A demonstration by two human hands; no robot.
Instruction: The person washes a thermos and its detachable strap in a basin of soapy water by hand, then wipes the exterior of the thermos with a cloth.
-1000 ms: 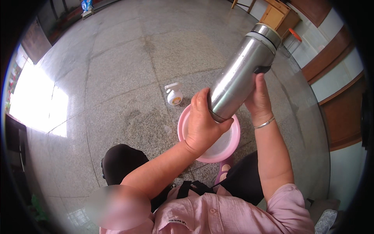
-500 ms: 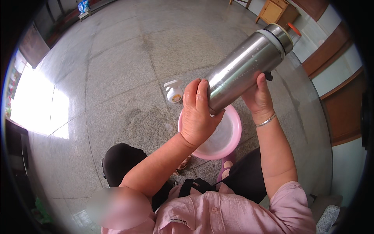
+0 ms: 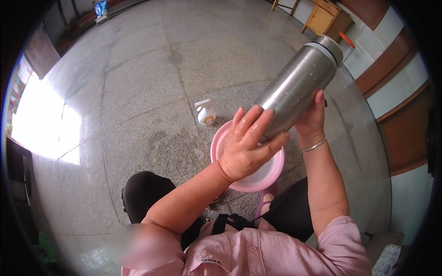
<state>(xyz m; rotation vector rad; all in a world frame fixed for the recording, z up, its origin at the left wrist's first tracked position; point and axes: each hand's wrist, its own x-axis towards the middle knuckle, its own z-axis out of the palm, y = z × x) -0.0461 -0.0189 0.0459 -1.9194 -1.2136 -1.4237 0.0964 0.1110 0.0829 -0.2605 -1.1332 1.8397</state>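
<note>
A large stainless steel vacuum flask point(image 3: 297, 83) is held tilted, its rimmed top end pointing up and to the right. Water drops dot its side. My right hand point(image 3: 312, 117) grips it from beneath, thumb along its side, near a black part that is mostly hidden. At the lower end my wet left hand point(image 3: 248, 145) cups the base between the spread fingers and the thumb. Below the flask, a pink basin point(image 3: 258, 186) rests on the floor between my feet, partly covered by my left hand. Just beyond it stands a white spray bottle point(image 3: 206, 116).
Grey stone tiles point(image 3: 138, 87) make up the floor, with a damp-looking dark patch left of the basin. A wooden cabinet point(image 3: 322, 20) and an orange-topped item point(image 3: 346, 40) stand at the far right. A blue bag point(image 3: 101, 8) sits on a small stool at the far left.
The flask has shifted slightly right and down, and both hands have moved down with it. My left hand's fingers have spread and slid round the base.
</note>
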